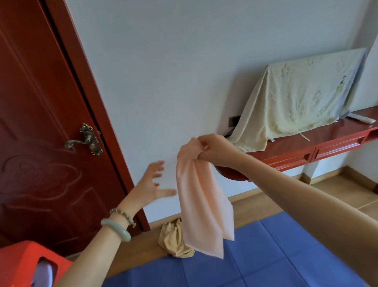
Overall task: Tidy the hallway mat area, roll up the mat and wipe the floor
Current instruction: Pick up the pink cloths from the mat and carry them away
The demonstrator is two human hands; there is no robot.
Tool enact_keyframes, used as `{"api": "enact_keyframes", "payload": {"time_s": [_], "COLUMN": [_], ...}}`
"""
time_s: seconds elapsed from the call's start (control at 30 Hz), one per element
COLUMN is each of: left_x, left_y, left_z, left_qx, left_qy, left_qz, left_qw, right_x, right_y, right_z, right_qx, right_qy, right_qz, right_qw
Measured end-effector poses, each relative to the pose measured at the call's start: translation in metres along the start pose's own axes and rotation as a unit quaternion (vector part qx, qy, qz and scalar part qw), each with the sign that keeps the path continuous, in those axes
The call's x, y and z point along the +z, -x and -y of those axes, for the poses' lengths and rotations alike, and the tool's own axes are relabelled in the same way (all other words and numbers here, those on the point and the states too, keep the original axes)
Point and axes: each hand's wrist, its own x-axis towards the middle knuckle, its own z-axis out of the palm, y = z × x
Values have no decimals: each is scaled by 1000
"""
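Note:
My right hand [211, 146] grips the top of a pale peach cloth [199, 201], which hangs down in the air above the blue mat [249, 267]. The mat lies flat on the floor and shows fold creases. My left hand [150, 187] is raised to the left of the hanging cloth with fingers spread, holding nothing, its fingertips close to the cloth's edge. Two bracelets sit on that wrist. A crumpled tan cloth [173, 239] lies on the wooden floor at the mat's far edge, partly hidden behind the peach cloth.
A dark red door [31, 133] with a brass handle stands at the left. A red plastic stool [19, 270] is at the lower left. A red console table [319, 144] along the wall at the right carries a screen draped in a pale cloth [302, 96].

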Motion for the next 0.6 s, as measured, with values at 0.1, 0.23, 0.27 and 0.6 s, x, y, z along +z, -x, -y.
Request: {"api": "enact_keyframes", "payload": {"time_s": [0.1,0.23,0.27,0.6], "left_x": [36,85,93,130], "left_y": [7,6,1,-35], "left_z": [39,34,28,-27], "left_qx": [-92,-43,-32,-42], "left_qy": [-86,-10,19,50], "left_qz": [107,125,124,92], "left_qw": [986,991,992,994], "right_x": [-22,-51,-57,-128], "right_y": [2,8,11,87], "right_z": [10,23,25,-101], "right_qx": [-6,-2,5,238], "right_qy": [3,-29,-51,-255], "right_qz": [-19,-39,-42,-128], "right_qw": [1000,999,998,929]}}
